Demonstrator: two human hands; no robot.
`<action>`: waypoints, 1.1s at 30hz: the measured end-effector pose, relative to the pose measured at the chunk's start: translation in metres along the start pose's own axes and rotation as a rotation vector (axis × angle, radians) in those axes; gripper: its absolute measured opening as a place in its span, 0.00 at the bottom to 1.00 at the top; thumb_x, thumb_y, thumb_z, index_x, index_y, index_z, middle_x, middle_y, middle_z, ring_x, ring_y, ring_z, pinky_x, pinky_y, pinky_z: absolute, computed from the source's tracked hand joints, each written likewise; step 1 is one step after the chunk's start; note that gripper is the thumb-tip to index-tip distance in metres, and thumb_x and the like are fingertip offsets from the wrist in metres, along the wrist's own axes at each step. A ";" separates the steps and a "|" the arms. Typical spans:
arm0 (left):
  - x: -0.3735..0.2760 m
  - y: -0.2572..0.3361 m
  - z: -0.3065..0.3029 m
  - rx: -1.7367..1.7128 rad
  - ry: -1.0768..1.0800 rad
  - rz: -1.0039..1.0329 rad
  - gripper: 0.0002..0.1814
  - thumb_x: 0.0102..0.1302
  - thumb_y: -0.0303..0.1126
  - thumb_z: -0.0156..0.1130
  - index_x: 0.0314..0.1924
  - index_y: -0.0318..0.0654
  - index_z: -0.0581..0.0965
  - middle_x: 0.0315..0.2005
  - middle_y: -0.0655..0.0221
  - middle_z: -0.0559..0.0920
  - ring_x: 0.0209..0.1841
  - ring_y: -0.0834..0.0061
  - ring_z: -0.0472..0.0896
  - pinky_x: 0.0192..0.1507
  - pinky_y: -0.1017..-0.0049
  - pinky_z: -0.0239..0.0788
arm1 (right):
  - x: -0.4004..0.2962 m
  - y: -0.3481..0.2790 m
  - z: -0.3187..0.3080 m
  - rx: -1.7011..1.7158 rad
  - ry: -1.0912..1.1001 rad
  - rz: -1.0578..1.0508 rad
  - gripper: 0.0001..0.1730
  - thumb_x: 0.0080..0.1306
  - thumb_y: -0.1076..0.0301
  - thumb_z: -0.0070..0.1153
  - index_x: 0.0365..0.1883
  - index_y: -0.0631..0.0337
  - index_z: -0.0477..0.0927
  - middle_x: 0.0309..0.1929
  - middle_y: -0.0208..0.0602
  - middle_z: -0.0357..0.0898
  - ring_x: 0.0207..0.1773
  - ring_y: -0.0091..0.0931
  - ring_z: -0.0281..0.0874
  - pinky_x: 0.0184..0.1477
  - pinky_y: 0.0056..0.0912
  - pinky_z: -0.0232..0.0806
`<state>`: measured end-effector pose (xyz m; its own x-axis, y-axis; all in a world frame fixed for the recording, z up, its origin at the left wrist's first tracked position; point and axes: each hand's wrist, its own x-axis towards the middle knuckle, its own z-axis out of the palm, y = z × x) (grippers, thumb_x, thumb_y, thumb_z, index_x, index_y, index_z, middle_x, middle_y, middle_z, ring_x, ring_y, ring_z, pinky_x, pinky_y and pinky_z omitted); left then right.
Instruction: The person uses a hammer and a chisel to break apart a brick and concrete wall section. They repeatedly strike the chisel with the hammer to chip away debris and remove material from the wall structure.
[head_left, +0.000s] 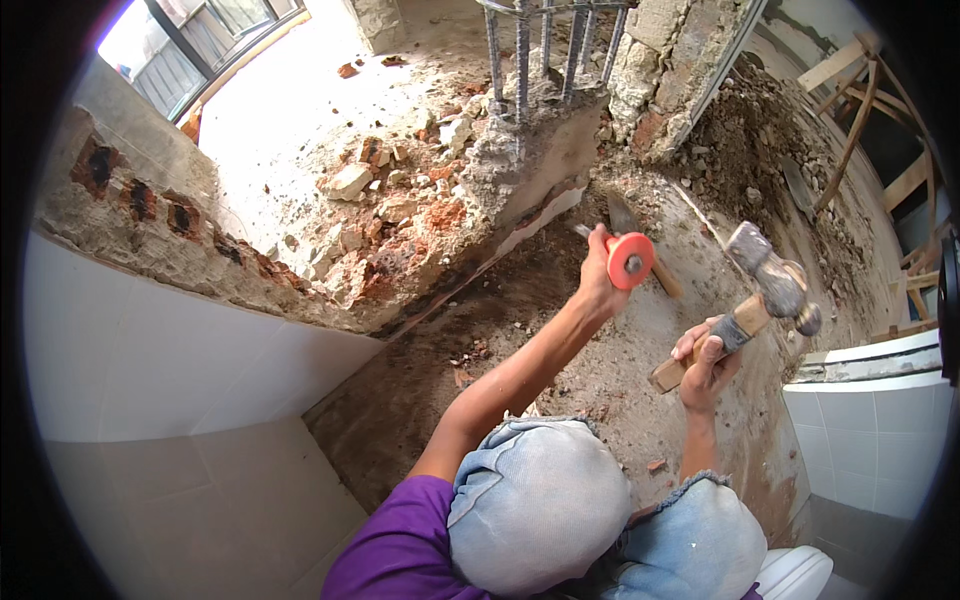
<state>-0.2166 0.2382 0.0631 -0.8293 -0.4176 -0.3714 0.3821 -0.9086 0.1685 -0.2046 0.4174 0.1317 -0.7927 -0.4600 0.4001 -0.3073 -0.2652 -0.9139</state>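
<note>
My left hand (596, 274) grips a chisel with a round orange-red hand guard (619, 271); its metal struck end shows at the guard's middle. The chisel's shaft (582, 230) points away to the left, close to the broken base of a concrete column (536, 169), apparently not touching it. My right hand (703, 371) holds a ball-peen hammer (781, 283) by its wooden handle, which has dark tape near the head. The hammer head is raised to the right of the guard. Behind the chisel, a trowel (624, 216) with a wooden handle lies on the dirty floor.
Bare rebar (523, 67) stands up from the column base. Brick and concrete rubble (375, 202) covers the broken wall ledge at left. A soil heap (757, 120) lies at back right, near a wooden frame (862, 127). White tiled walls (165, 337) flank my bent knees (540, 495).
</note>
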 end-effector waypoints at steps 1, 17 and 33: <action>0.005 0.004 0.005 0.014 0.004 0.007 0.17 0.70 0.51 0.46 0.35 0.47 0.67 0.30 0.73 0.75 0.35 0.73 0.77 0.40 0.66 0.74 | 0.000 -0.006 0.000 -0.014 0.023 -0.025 0.24 0.68 0.49 0.49 0.44 0.62 0.63 0.22 0.29 0.68 0.23 0.19 0.67 0.26 0.24 0.66; 0.037 0.063 0.009 -0.364 -0.368 0.073 0.14 0.71 0.42 0.46 0.38 0.40 0.74 0.36 0.66 0.80 0.43 0.69 0.78 0.48 0.65 0.73 | 0.050 -0.035 0.018 -0.325 -0.145 -0.608 0.24 0.70 0.45 0.42 0.44 0.59 0.65 0.25 0.35 0.71 0.23 0.27 0.71 0.26 0.35 0.68; 0.034 0.072 0.019 -0.530 -0.208 -0.010 0.22 0.74 0.49 0.36 0.47 0.37 0.68 0.41 0.62 0.76 0.43 0.64 0.76 0.49 0.61 0.72 | 0.077 0.002 0.013 -0.541 -0.314 -0.599 0.19 0.67 0.49 0.47 0.37 0.57 0.67 0.25 0.33 0.72 0.23 0.27 0.70 0.28 0.31 0.66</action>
<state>-0.2249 0.1583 0.0799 -0.8764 -0.4490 -0.1742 0.4815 -0.8099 -0.3349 -0.2595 0.3709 0.1614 -0.2595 -0.6052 0.7525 -0.8982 -0.1350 -0.4184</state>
